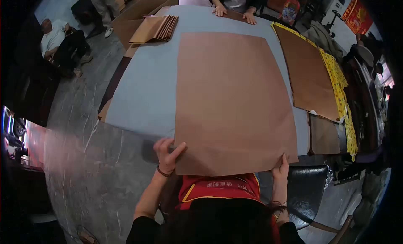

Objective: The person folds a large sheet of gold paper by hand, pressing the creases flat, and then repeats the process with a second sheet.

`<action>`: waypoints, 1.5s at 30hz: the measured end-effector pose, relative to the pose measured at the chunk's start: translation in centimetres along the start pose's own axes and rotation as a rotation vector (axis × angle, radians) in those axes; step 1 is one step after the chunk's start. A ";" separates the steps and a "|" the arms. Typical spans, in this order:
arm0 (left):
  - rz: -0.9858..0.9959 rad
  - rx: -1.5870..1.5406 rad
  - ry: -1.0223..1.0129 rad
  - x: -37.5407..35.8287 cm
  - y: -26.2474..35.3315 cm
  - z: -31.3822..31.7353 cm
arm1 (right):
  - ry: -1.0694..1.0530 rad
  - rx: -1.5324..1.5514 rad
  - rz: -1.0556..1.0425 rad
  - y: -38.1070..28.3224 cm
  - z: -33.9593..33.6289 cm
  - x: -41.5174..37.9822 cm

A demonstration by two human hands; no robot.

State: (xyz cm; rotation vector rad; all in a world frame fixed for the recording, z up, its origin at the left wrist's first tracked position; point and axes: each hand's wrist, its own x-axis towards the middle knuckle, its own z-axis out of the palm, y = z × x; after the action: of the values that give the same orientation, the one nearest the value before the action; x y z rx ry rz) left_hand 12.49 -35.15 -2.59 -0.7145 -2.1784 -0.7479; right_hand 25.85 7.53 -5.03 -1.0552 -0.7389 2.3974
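Note:
A large brown kraft paper sheet point(228, 97) lies over the grey-blue tabletop point(147, 84), and its near edge hangs past the table toward my body. At the sheet's lower right corner my right hand point(280, 168) grips the edge, thumb on top and the other fingers hidden underneath. My left hand point(167, 155) is at the lower left edge. Its thumb reaches over the paper while the bent fingers stay apart from it, beside the edge. A shallow bend runs across the near part of the sheet.
Folded brown paper pieces point(155, 29) are stacked at the far left corner. More brown sheets point(310, 72) lie on yellow patterned cloth point(336, 76) at right. Across the table, another person's hands point(219, 10) rest on brown paper. A black chair point(306, 193) stands near my right arm.

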 end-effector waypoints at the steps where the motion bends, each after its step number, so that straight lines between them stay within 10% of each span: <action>1: 0.054 0.025 0.025 -0.1 -0.1 0.1 | -0.014 -0.016 -0.010 0.1 -0.2 0.1; 10: 0.243 -0.092 -0.350 3.4 -1.3 -1.9 | 0.007 -0.114 0.002 -1.1 1.8 -2.5; 17: 0.070 -0.539 -0.563 5.6 -3.9 -3.3 | -0.124 -0.030 -0.068 -4.2 2.4 -6.8; 20: -0.330 -0.785 -0.612 5.8 -4.8 -3.9 | -0.429 0.049 -0.031 -5.4 2.8 -8.7; 25: -0.534 -1.152 -0.666 6.2 -6.3 -4.1 | -0.277 -0.970 -0.215 -7.0 -0.2 -4.5; 29: -0.402 -0.983 -0.675 6.4 -7.6 -3.8 | -0.433 -0.552 -0.369 -6.7 0.6 -0.5; 32: -0.474 -0.906 -0.673 6.4 -7.7 -4.1 | -0.273 -1.003 -0.529 -7.9 2.0 1.6; 37: -0.397 -0.930 -0.689 7.0 -8.3 -5.4 | -0.657 -1.301 -0.767 -10.3 3.8 1.0; 45: -0.532 -0.790 -0.829 9.8 -6.9 -9.9 | -0.798 -1.129 -0.390 -13.0 4.7 -0.9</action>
State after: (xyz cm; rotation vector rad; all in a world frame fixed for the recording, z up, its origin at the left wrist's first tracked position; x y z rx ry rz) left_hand 6.38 -44.06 8.60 -0.9418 -2.8556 -1.9260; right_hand 24.92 15.68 6.17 -0.0958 -2.4521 1.9040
